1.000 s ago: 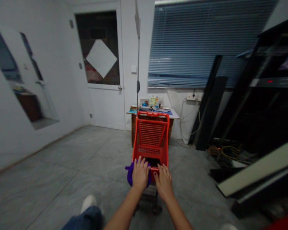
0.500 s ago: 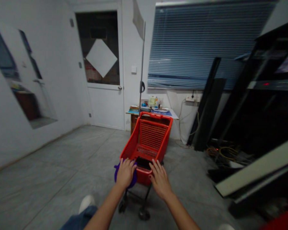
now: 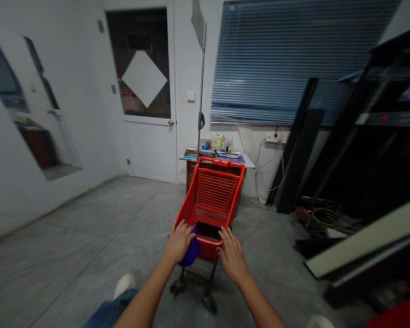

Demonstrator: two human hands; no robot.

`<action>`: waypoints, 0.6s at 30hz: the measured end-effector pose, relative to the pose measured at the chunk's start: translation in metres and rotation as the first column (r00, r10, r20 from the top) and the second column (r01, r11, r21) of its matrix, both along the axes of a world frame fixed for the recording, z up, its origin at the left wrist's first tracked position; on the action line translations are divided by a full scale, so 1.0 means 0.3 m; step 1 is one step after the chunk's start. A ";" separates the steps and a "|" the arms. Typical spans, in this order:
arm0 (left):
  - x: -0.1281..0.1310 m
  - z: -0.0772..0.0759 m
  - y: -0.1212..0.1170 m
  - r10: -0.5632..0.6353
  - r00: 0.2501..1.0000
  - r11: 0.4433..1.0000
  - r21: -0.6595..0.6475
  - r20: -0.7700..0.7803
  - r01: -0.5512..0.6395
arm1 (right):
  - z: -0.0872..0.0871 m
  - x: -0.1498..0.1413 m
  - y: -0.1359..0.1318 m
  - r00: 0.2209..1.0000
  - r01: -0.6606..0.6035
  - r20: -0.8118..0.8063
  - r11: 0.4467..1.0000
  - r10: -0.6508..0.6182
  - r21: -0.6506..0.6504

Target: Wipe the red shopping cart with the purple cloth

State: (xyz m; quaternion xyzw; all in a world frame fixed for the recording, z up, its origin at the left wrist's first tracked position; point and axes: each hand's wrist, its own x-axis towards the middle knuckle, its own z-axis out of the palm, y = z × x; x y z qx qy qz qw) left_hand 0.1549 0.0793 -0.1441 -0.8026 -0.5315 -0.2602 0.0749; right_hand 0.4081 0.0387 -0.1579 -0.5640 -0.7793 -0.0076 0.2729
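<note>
The purple cloth (image 3: 191, 253) has slid lower; left hand (image 3: 178, 242) and right hand (image 3: 233, 256), fingers spread, rest on the red cart (image 3: 216, 191), its length pointing to 12 o'clock.

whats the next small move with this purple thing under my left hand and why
Probably tip the purple cloth forward into the red shopping trolley. It sits under your left hand at the near rim, outside the basket, and the basket's open top is right beside it, while your right hand rests on the rim.

Glossy red plastic cart basket (image 3: 216, 191), purple cloth (image 3: 192, 253), dark metal frame (image 3: 208, 284), smooth grey floor (image 3: 89, 237)
</note>
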 end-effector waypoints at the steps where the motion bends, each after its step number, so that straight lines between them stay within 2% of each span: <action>1: -0.025 -0.004 0.009 0.012 1.000 1.000 0.002 0.008 -0.012 | -0.005 -0.003 -0.003 1.000 0.000 -0.003 1.000 0.000 0.007; 4: -0.064 -0.002 0.027 -0.002 1.000 1.000 0.004 0.029 0.002 | -0.023 -0.018 -0.010 1.000 -0.006 -0.017 0.999 0.007 0.040; 6: -0.050 0.009 0.030 0.023 0.999 1.000 0.001 0.049 -0.023 | -0.038 -0.032 -0.013 0.999 -0.004 -0.038 0.998 0.007 0.065; 8: 0.007 0.022 0.019 0.103 0.992 0.995 0.007 0.077 -0.104 | -0.055 -0.044 -0.012 0.998 0.008 -0.071 0.996 -0.002 0.084; 10: 0.101 0.028 -0.009 0.173 0.980 0.984 0.034 0.102 -0.177 | -0.072 -0.048 -0.007 0.995 0.017 -0.104 0.995 -0.007 0.101; 12: 0.211 0.026 -0.049 0.137 0.985 0.987 0.068 0.107 -0.145 | -0.084 -0.041 -0.003 0.991 0.014 -0.131 0.993 0.002 0.119; 14: 0.301 0.023 -0.090 0.055 0.992 0.996 0.064 0.114 -0.062 | -0.089 -0.023 -0.004 0.989 0.000 -0.146 0.991 0.019 0.130; 16: 0.340 0.024 -0.117 -0.013 0.993 0.999 0.051 0.119 0.007 | -0.085 0.000 -0.011 0.989 -0.015 -0.141 0.991 0.033 0.129; 18: 0.321 0.033 -0.124 -0.060 0.992 0.998 0.037 0.112 0.056 | -0.075 0.022 -0.025 0.991 -0.027 -0.126 0.992 0.042 0.124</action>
